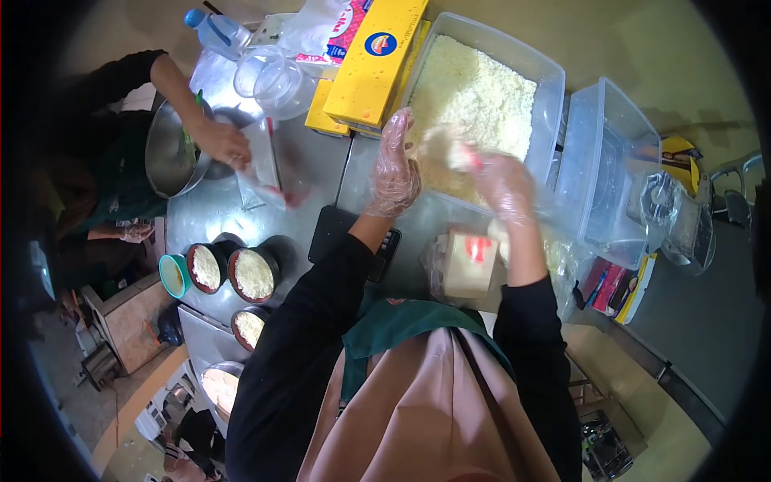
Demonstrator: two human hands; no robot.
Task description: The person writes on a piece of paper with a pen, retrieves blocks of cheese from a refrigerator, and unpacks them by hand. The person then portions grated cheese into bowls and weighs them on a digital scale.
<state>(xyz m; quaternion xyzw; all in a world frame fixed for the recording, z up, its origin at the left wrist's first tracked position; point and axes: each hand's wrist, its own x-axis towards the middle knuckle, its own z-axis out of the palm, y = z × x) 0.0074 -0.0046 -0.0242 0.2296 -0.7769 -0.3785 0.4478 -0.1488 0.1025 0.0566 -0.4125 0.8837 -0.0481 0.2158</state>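
A clear plastic tub (pixel 548 68) at the top centre is partly filled with pale shreds, likely grated cheese (pixel 486 88). My left hand (pixel 393 173), in a clear plastic glove, is raised at the tub's near left edge, fingers stretched up and holding nothing I can see. My right hand (pixel 506 189), gloved too, is closed over the tub's near side around a motion-blurred pale thing with a pink-red part (pixel 462 154); its kind is unclear. Below the tub, close to my right forearm, lies a pale block in clear wrapping with a red mark (pixel 470 265).
Yellow boxes (pixel 373 64) stand left of the tub, a second clear tub (pixel 606 169) right. A black scale (pixel 345 241) lies by my left forearm. Bowls of white shreds (pixel 255 275) stand lower left. A co-worker's hand (pixel 221 145) works beside a metal bowl (pixel 173 153).
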